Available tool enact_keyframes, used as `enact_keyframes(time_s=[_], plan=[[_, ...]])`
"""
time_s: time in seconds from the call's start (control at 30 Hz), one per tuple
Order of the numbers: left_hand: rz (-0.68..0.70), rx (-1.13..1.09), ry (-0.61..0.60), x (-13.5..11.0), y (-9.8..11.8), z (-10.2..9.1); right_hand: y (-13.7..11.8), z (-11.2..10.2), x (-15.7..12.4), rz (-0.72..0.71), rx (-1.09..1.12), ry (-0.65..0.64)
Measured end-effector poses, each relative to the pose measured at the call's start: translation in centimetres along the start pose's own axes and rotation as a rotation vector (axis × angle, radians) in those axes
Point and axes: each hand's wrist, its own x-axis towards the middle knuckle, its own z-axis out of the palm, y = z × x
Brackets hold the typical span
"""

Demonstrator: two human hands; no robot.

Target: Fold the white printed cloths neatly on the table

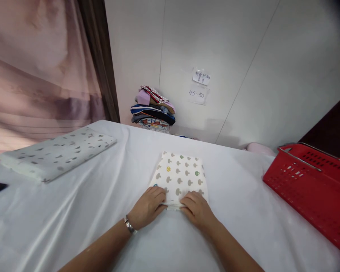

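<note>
One mushroom cloth (180, 173), folded, lies on white sheet (243, 230); its print shows two green mushrooms, one yellow, one blue partly hidden, others grey. Two hands at its near edge: left hand (148, 206), with one bracelet (129, 224) on wrist, pinches left part; right hand (197, 207) pinches right part. Left of mushroom cloth, well apart: one spotted cloth (65, 151), folded. Right of it: one red basket (314, 204). Behind it: one clothes pile (153, 109), two paper notes (201, 76) on wall (136, 45).
</note>
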Motion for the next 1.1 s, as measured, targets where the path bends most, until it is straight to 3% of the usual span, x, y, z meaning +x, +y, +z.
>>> enact_keyframes(time_s=[0.27, 0.47, 0.6, 0.83, 1.1], plan=[[-0.068, 0.021, -0.051, 0.2, 0.5, -0.4, -0.1, 0.5, 0.0, -0.017, -0.032, -0.032], [-0.083, -0.04, -0.03, 2.3, 1.3, -1.0, -0.2, 1.1, 0.0, -0.027, -0.072, -0.016], [-0.082, 0.021, -0.013, 4.0, 0.9, -0.1, -0.3, 0.9, 0.0, -0.028, -0.052, -0.029], [-0.168, 0.212, -0.18, 3.6, -0.5, 2.6, -0.9, -0.7, 0.3, 0.027, 0.117, -0.093], [-0.21, 0.175, -0.243, 3.5, -0.2, 2.4, -1.3, -1.8, 0.8, 0.125, 0.208, -0.138]])
